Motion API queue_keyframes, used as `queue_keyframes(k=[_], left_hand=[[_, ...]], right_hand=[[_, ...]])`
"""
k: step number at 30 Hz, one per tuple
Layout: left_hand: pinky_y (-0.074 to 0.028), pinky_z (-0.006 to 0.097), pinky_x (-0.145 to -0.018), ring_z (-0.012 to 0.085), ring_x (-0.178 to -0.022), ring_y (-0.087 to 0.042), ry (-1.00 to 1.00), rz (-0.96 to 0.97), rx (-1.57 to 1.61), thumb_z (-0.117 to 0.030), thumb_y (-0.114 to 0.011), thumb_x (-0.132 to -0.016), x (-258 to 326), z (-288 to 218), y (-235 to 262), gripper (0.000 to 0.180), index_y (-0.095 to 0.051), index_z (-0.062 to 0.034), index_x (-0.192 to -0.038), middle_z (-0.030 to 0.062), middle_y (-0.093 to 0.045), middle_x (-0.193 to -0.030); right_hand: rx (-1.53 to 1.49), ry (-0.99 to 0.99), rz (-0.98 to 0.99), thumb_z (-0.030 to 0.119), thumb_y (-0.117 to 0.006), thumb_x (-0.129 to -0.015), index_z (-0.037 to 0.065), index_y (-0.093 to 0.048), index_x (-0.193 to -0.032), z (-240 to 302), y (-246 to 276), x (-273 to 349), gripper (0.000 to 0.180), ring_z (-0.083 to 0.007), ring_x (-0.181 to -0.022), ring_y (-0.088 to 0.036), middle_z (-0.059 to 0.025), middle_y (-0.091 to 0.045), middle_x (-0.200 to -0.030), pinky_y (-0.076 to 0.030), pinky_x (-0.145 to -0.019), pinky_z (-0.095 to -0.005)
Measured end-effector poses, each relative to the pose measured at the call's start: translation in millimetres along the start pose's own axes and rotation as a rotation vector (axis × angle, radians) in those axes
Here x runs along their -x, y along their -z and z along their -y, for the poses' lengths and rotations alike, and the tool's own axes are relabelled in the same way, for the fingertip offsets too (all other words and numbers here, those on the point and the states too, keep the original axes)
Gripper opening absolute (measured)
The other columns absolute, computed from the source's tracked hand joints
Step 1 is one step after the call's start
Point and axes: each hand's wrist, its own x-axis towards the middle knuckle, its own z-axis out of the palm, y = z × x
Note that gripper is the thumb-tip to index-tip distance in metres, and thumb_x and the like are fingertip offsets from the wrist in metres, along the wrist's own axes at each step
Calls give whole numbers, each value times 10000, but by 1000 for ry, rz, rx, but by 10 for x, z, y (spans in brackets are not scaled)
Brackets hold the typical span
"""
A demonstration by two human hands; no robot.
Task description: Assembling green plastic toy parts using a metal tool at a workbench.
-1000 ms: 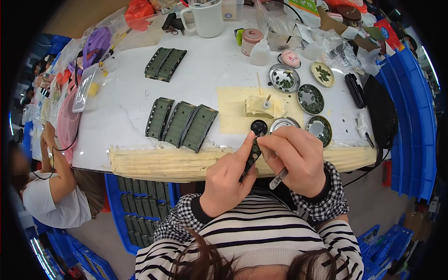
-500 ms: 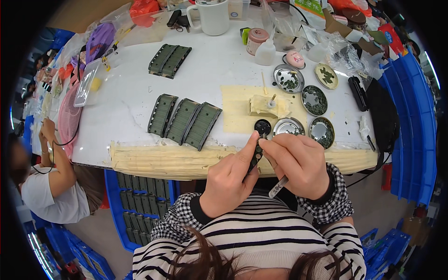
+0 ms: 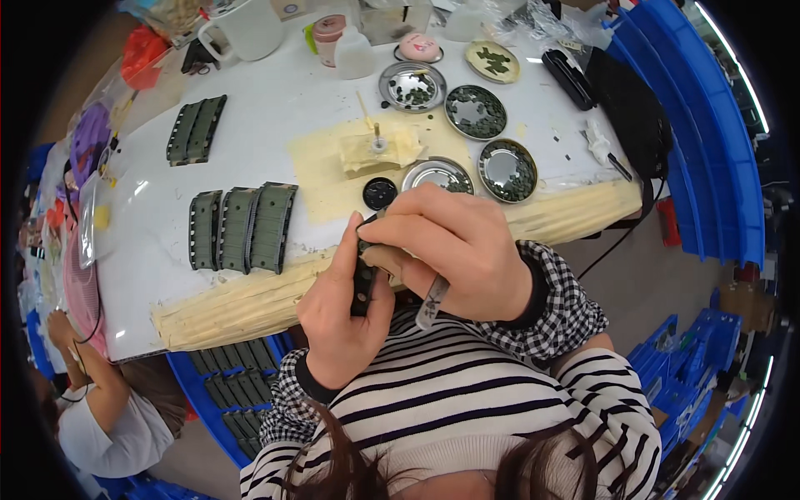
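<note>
My left hand [image 3: 340, 321] is closed round a narrow dark strip [image 3: 363, 283] with small round spots, held upright over the table's front edge. Pinched in my right hand [image 3: 471, 250] is a pair of metal tweezers [image 3: 432, 302], its flat end sticking out below the palm. The tweezers' tips are hidden by my fingers at the strip's top end. Just beyond the hands sits a small round black cup [image 3: 380, 193]. A round metal dish [image 3: 437, 173] lies partly behind my right hand, and another dish [image 3: 507, 171] of small dark green pieces is right of it.
Farther back are more dishes of green bits [image 3: 475, 112] and a tape-wrapped block [image 3: 379, 156] with an upright pin. Ribbed green panels [image 3: 239, 229] lie at left. A blue crate [image 3: 196, 387] of similar panels is below the table. Another person [image 3: 117, 417] sits at far left.
The whole view has turned, so the table and its things appear farther left and tilted. Both hands stay together on the strip and tweezers; the strip looks more upright.
</note>
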Motion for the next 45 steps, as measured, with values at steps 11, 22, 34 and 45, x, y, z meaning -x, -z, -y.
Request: queue_keyframes(k=[11, 22, 34, 45], left_hand=[[-542, 292, -714, 252, -779, -690, -11, 34, 64, 43, -682, -799, 27, -16, 0, 556, -514, 64, -1329, 197, -683, -1039], [-502, 413, -984, 279, -1178, -584, 334, 153, 700, 52, -487, -960, 255, 208, 46, 416, -293, -1, -1325, 214, -546, -1255], [-528, 411, -931, 271, -1097, -626, 502, 126, 933, -38, -486, -986, 91, 172, 121, 382, -296, -46, -1318, 204, -587, -1199], [-566, 362, -814, 224, -899, -676, 913, 124, 1497, -233, -478, -1031, -48, 239, 197, 422, -391, -46, -1399, 152, -634, -1107]], right_hand=[[-93, -115, -26, 9, -741, -727, 28, -671, -957, 73, 99, 59, 241, -205, -649, -609, -72, -606, -844, -507, -576, -299], [-27, -339, -73, -95, -699, -766, 2, -701, -966, -96, 267, -140, 222, -159, -688, -560, -73, -602, -818, -419, -566, -267], [-9, -332, -9, -74, -716, -766, 10, -705, -985, -193, 246, -151, 235, -174, -643, -581, -85, -594, -804, -451, -549, -268], [101, -341, 99, 11, -717, -783, 25, -676, -975, -632, -52, -376, 196, -237, -699, -648, -101, -598, -842, -514, -603, -308]])
